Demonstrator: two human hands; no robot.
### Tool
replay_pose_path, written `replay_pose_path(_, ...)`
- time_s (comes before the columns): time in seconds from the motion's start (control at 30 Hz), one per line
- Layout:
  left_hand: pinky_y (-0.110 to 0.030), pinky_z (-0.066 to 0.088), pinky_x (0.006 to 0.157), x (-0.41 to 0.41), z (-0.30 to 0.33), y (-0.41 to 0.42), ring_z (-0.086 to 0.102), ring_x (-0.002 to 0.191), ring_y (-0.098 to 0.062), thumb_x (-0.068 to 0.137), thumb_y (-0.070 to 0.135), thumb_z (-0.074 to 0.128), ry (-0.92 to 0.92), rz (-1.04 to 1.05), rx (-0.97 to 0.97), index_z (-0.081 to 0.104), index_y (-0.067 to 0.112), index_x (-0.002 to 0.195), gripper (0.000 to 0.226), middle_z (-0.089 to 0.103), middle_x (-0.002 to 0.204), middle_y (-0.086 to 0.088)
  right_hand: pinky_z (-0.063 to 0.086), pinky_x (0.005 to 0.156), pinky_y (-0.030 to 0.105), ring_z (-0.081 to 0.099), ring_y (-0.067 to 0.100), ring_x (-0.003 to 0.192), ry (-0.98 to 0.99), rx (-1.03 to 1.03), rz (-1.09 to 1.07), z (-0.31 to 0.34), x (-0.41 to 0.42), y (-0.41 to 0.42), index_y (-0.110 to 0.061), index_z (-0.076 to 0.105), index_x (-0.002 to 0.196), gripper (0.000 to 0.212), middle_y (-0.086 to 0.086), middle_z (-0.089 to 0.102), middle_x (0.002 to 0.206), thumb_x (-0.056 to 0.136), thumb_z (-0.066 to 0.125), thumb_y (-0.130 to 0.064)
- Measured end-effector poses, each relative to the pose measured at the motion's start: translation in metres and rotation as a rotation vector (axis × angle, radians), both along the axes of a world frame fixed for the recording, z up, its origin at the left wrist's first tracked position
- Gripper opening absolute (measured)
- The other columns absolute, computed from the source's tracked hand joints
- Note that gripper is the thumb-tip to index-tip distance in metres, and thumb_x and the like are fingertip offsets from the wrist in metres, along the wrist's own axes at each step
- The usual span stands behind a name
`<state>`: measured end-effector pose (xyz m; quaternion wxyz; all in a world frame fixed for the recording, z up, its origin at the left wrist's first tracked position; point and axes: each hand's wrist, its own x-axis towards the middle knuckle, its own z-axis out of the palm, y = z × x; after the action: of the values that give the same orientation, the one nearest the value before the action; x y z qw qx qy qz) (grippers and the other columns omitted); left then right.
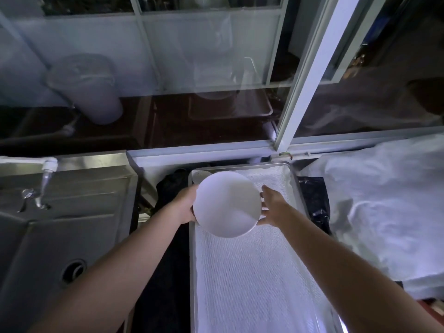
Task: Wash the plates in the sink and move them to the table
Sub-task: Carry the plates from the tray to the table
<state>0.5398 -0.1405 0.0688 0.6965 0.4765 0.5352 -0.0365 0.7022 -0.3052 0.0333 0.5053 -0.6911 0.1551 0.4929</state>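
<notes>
1. The plate [227, 204] is round, plain white and unmarked, with a shallow dished middle and a low raised rim; it looks clean, and its surface has a soft sheen.
2. It is held in the air above the far end of the tray [294, 186], tilted a little so that its near edge sits lower than its far edge.
3. The left hand [185, 205] grips the plate's left edge; the thumb lies along the rim, and the other fingers are hidden behind the plate, so I cannot tell how they lie.
4. The right hand [272, 204] is at the plate's right edge with its fingers straight and slightly spread; the lower fingertips touch the rim, while the upper finger stands just apart from it.
5. The tray is a long metal one with low walls, lined with a white mesh cloth [252, 272] that covers its floor.
6. Another white dish [198, 177] peeks out behind the plate, in the tray's far left corner.
7. Left of the tray is a steel sink [60, 236] with a round drain [73, 270]; a tap [46, 173] runs water over its far side.
8. Right of the tray lies crumpled white sheeting [384, 205].
9. Beyond the tray stands a window [216, 68] with pale frames, its glass showing dim reflections.
</notes>
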Motion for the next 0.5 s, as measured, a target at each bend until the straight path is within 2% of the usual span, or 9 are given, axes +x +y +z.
replay_pose_path(0.13, -0.048, 0.054, 0.082, 0.001, 0.002, -0.002, 0.063, 0.069, -0.028, 0.096, 0.023, 0.057, -0.003, 0.006, -0.001, 0.067, 0.016, 0.080, 0.020, 0.068, 0.055, 0.001, 0.045, 0.081, 0.064, 0.054, 0.042, 0.116, 0.051, 0.016, -0.062, 0.006, 0.001, -0.003, -0.006, 0.056, 0.123, 0.038, 0.019, 0.056, 0.126, 0.106, 0.040, -0.036)
replay_pose_path(0.23, -0.049, 0.055, 0.082, -0.002, 0.003, -0.003, 0.065, 0.075, -0.029, 0.096, 0.020, 0.055, -0.010, 0.023, 0.001, 0.068, 0.014, 0.084, 0.019, 0.071, 0.058, 0.000, 0.046, 0.079, 0.061, 0.054, 0.042, 0.116, 0.059, 0.009, -0.056, 0.009, -0.001, -0.005, -0.005, 0.055, 0.119, 0.034, 0.019, 0.056, 0.127, 0.106, 0.040, -0.032)
replay_pose_path(0.33, -0.046, 0.056, 0.074, -0.006, 0.000, -0.006, 0.061, 0.072, -0.029, 0.098, 0.021, 0.050, 0.015, 0.031, -0.007, 0.065, 0.011, 0.089, 0.020, 0.068, 0.061, -0.003, 0.050, 0.070, 0.057, 0.054, 0.040, 0.115, 0.053, -0.011, -0.042, 0.013, -0.007, -0.008, -0.005, 0.057, 0.117, 0.029, 0.020, 0.054, 0.131, 0.103, 0.042, -0.026)
replay_pose_path(0.43, -0.043, 0.054, 0.062, -0.011, -0.005, -0.007, 0.058, 0.073, -0.029, 0.098, 0.024, 0.046, 0.030, 0.054, -0.027, 0.059, 0.011, 0.104, 0.019, 0.060, 0.078, -0.007, 0.049, 0.083, 0.065, 0.054, 0.042, 0.113, 0.028, -0.045, -0.010, 0.017, -0.011, -0.008, -0.006, 0.058, 0.101, 0.019, 0.021, 0.054, 0.131, 0.101, 0.044, -0.021)
replay_pose_path(0.5, -0.041, 0.053, 0.059, -0.014, -0.008, -0.008, 0.057, 0.074, -0.028, 0.097, 0.024, 0.046, 0.039, 0.059, -0.023, 0.060, 0.011, 0.108, 0.022, 0.060, 0.084, -0.008, 0.046, 0.093, 0.070, 0.055, 0.042, 0.111, 0.012, -0.057, 0.002, 0.020, -0.012, -0.010, -0.007, 0.059, 0.097, 0.015, 0.021, 0.055, 0.128, 0.100, 0.047, -0.017)
